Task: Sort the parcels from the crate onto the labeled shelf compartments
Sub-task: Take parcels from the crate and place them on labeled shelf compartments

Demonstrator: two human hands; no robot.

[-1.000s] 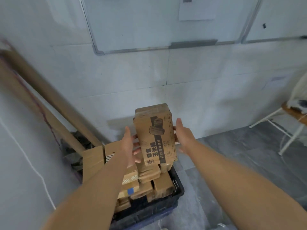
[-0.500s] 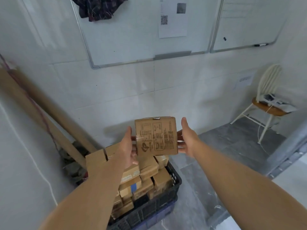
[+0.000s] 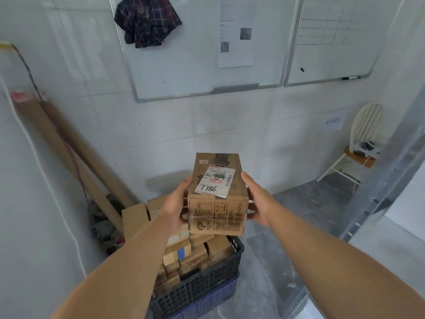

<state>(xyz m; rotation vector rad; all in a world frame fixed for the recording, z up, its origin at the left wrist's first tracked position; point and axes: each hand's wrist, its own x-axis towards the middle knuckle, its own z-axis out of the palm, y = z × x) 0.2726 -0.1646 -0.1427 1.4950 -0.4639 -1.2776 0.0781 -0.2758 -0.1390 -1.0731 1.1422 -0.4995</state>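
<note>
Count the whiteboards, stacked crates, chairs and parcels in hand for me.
Whiteboards: 2
Crates, black crate on blue crate: 2
Chair: 1
Held parcel: 1
Total: 6

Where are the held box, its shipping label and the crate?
box [image 3: 218, 217], head view, printed front face.
shipping label [image 3: 216, 181], head view, middle of the white sticker.
crate [image 3: 200, 288], head view, black mesh front wall.

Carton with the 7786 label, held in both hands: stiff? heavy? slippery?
Probably stiff: the carton shows square edges though the left hand and right hand grip its sides. Likely moderate weight, since both hands carry it; contents unseen. Plain cardboard should grip well; the clear tape band may be slicker.
</note>
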